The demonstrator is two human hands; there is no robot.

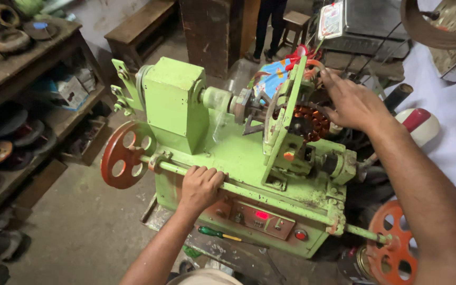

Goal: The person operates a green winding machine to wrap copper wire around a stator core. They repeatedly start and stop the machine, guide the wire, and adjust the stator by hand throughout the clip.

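Machine: a light-green coil winding machine [222,142] stands on a grimy floor, seen from above.
Left hand: the left hand [200,186] is clenched around the green horizontal shaft [249,191] that runs along the machine's front – fingers curled over the top, knuckles toward the camera.
Shaft ends: 2 red spoked handwheels, 1 at the left end [124,154] and 1 at the right end [395,241] near the lower right corner.
Right hand: the right hand [350,101] lies flat with fingers spread, grasping nothing, resting on the wound stator [308,120] mounted behind the green upright plate [285,113].
Stator: copper-orange coils in a ring, at the machine's right half, just beside the spindle chuck [241,105].
Control panel: a brown panel [259,219] on the front face below the shaft, with a lit red display and a red round button [301,235] to its right.
Screwdriver: a green-and-yellow handled screwdriver [218,234] lies on the base ledge – just below the left wrist.
Shelves: a wooden rack [22,68] at left holds wire spools and round parts.
Background: a person's dark trouser legs [270,21] stand beside a small wooden stool [295,24].
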